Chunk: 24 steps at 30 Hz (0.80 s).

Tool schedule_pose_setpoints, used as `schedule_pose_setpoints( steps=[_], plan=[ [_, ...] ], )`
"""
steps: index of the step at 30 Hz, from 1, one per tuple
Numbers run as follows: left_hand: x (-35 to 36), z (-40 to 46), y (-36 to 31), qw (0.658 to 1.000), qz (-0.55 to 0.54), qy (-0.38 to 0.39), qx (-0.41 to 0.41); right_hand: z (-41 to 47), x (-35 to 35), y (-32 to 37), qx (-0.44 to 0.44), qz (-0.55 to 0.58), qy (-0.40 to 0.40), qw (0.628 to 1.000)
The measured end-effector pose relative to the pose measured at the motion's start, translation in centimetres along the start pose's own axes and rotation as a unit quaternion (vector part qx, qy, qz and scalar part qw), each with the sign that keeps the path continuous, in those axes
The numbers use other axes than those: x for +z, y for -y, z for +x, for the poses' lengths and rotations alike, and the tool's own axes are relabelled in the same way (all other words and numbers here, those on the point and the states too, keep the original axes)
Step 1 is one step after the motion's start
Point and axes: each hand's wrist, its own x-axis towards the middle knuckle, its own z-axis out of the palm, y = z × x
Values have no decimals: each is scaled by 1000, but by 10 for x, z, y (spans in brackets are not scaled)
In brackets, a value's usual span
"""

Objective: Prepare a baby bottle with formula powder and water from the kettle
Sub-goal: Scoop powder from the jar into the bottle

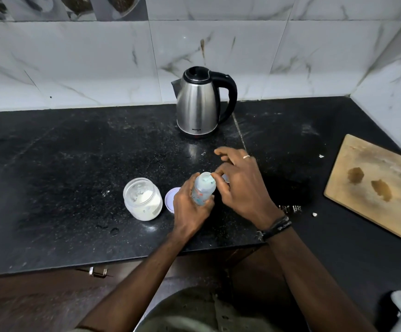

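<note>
1. My left hand (pixel 190 207) grips the baby bottle (pixel 203 190), mid-counter, 6 o'clock from kettle (pixel 200 101).
2. My right hand (pixel 242 185), fingers loosely spread, touches the bottle's rim.
3. Open formula jar (pixel 142 198) at bottle's 9 o'clock.

Both forearms were left bare, with no sleeves seen. A thin pale ring (pixel 246 156) was worn on a finger of the right hand (pixel 242 185), at about twelve o'clock from its knuckles. Dark braided bands (pixel 277 226) were wrapped around the right wrist.
</note>
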Motion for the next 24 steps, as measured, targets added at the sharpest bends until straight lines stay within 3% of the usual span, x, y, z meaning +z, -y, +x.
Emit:
schedule_pose_setpoints(
  steps=[5, 8, 12, 16, 20, 24],
  plan=[
    [1, -1, 3, 1000, -4, 1, 4, 1, -2, 2, 9, 20, 40, 999],
    [2, -1, 8, 1000, -2, 16, 2, 4, -6, 1, 15, -52, 33, 998],
    [4, 0, 11, 1000, -4, 26, -12, 0, -5, 2, 42, 21, 39, 998],
    [5, 1, 13, 999, -14, 34, -12, -2, -5, -1, 15, -54, 18, 998],
    [8, 0, 15, 999, -20, 39, -16, -5, -2, -2, 64, 70, 15, 995],
    [9, -1, 11, 998, -36, 45, 2, -4, -9, -9, 78, -3, -10, 997]
  ],
)
